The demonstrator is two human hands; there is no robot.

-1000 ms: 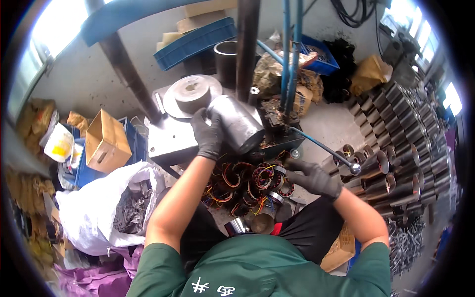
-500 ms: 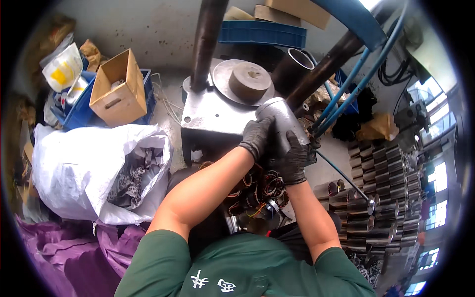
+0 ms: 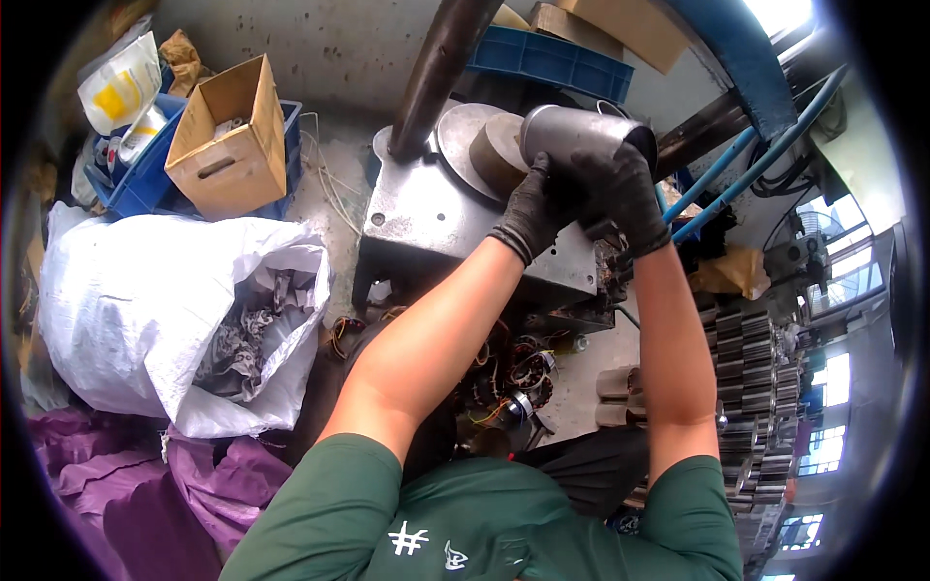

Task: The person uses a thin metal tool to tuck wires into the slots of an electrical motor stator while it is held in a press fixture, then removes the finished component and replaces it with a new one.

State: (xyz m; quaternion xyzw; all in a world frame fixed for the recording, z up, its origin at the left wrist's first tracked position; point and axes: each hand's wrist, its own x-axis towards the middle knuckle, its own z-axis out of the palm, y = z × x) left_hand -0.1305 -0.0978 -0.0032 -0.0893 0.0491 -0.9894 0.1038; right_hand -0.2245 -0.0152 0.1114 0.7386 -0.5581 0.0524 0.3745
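Note:
Both my hands, in dark gloves, hold a grey metal cylinder (image 3: 578, 132) tilted nearly on its side above a press base. My left hand (image 3: 535, 211) is closed at its lower left side, the thumb against the wall. Around the right part of the cylinder wraps my right hand (image 3: 625, 192), near its dark-rimmed end. Just left of the cylinder, a thick round metal block (image 3: 492, 155) stands on a flat disc (image 3: 453, 145) on the steel base plate (image 3: 412, 208). My fingers on the underside are partly hidden.
A dark press column (image 3: 436, 82) rises behind the plate; blue hoses (image 3: 712, 179) run at the right. Wire-wound motor parts (image 3: 518, 387) lie below the plate. Several stacked metal cylinders (image 3: 751, 387) stand right. A white sack (image 3: 145, 310) and cardboard box (image 3: 228, 145) sit left.
Both hands have lifted the metal cylinder up and away from me, beside the round block. It has turned from steeply tilted to nearly level. My view has shifted slightly.

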